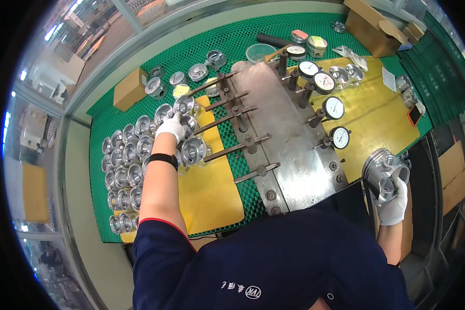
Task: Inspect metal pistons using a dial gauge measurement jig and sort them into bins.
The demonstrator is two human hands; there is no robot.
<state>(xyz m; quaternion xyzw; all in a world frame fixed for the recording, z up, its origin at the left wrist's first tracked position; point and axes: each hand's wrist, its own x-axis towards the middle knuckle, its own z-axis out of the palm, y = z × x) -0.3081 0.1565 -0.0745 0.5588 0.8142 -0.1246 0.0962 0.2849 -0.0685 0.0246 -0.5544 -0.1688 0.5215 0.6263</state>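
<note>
Gloved and closed over the top of a shiny metal piston (183, 105), the left hand (170, 127) reaches far out over the green matting (227, 46), its fingers wrapped round the part's rim near the head of a cluster of like pistons. Left of that hand, rows of pistons (123, 170) stand packed together on the mat, with a small cardboard box (129, 89) beyond them. Judging by this, the step in hand is picking a fresh piston from the stock; the move after it would call for lifting it clear of its neighbours without knocking them. In the middle lies a steel gauging fixture (287, 139) with levered arms on its left and a line of dial gauges (334, 108) along its right, resting partly on a yellow pad (212, 191). Further right, the right hand (395, 201), also gloved, grips another piston (381, 170) from below, fingers shut round its skirt, holding it low beside the fixture's near corner, well apart from the stock rows.
</note>
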